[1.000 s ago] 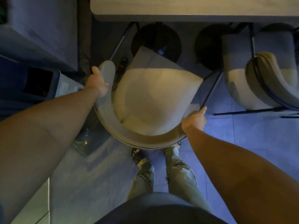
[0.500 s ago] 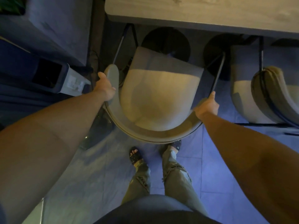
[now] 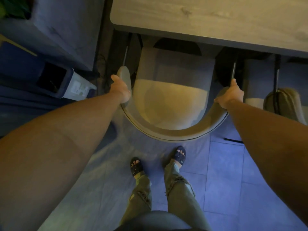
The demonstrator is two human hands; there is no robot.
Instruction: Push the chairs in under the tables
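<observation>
A chair (image 3: 171, 104) with a curved grey backrest and a pale seat stands in front of me. Its front edge is tucked under the near edge of the wooden table (image 3: 208, 19). My left hand (image 3: 120, 90) grips the left end of the backrest. My right hand (image 3: 230, 95) grips the right end, thumb pointing up along the black metal leg. The chair sits square to the table edge.
A second chair (image 3: 281, 100) stands at the right, partly under the same table. A bin with a dark opening (image 3: 66, 80) and a grey block (image 3: 55, 30) sit at the left. My feet (image 3: 158, 160) stand on the tiled floor just behind the chair.
The chair has turned from angled to square and slid forward under the table edge. Both hands kept their grip on the backrest, and I have stepped closer to the table.
</observation>
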